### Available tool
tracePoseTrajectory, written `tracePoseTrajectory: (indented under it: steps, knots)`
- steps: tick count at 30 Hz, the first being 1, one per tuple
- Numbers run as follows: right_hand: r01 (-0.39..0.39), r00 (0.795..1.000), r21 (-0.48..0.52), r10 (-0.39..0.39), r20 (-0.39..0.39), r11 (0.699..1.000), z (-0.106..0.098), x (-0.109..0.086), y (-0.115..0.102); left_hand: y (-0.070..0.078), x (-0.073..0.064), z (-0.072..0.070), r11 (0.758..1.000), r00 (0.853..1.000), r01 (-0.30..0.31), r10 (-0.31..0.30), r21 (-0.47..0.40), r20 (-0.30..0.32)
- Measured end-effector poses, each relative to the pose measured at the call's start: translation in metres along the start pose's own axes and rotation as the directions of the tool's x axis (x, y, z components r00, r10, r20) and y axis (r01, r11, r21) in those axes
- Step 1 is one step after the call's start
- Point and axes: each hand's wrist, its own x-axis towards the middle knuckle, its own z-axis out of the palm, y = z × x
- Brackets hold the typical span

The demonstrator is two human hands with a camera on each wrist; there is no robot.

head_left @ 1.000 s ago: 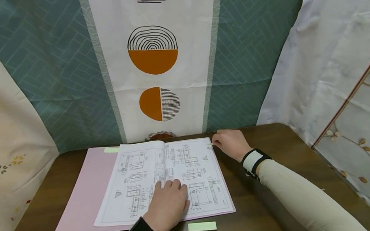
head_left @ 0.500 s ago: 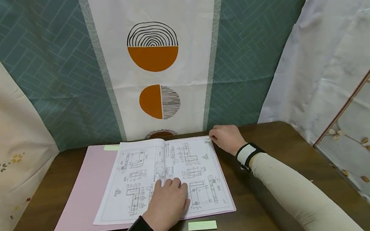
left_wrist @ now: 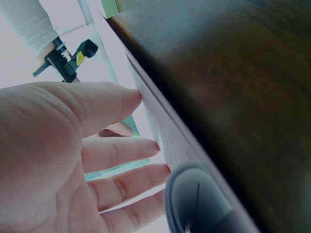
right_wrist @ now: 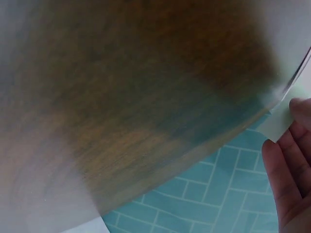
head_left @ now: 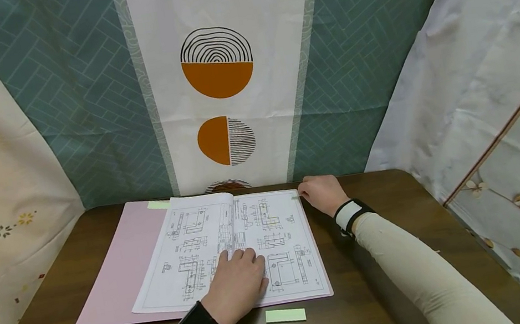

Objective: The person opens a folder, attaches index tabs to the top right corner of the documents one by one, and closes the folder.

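Note:
An open booklet of technical drawings (head_left: pixel 282 226) lies on the table, its pink cover (head_left: pixel 116 278) spread out to the left. My left hand (head_left: pixel 236 284) rests on the lower middle of the pages. In the left wrist view its fingers (left_wrist: pixel 121 150) are nearly straight and the thumb is apart from them. At the upper right corner of the right page is my right hand (head_left: pixel 322 194). It pinches a pale green sticky note (right_wrist: pixel 279 120) that overlaps the page edge, as the right wrist view shows; part of the note is hidden by the fingers.
A pad of green sticky notes (head_left: pixel 285 315) lies on the brown table (head_left: pixel 360 292) in front of the booklet. Another green sticky note (head_left: pixel 159 205) shows at the booklet's top left. A patterned curtain (head_left: pixel 232 144) hangs right behind the table's back edge.
My right hand has shifted slightly toward the upper page corner with the sticky note, then stayed there. My left hand keeps its place on the booklet. The head view has tilted slightly.

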Motion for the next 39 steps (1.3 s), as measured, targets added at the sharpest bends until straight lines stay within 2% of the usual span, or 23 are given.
tracePoseTrajectory:
  steps: [17, 39]
  knots:
    - [0.009, 1.000, 0.037, -0.010, 0.027, 0.999, 0.0046, -0.0033, 0.0022, -0.0006, -0.0002, 0.0020, 1.000, 1.000, -0.005, 0.006, 0.008, -0.008]
    - [-0.009, 0.999, 0.020, 0.009, 0.034, 1.000, 0.0061, -0.0041, 0.0009, 0.0007, -0.0005, 0.0027, 1.000, 1.000, -0.005, 0.005, 0.016, -0.015]
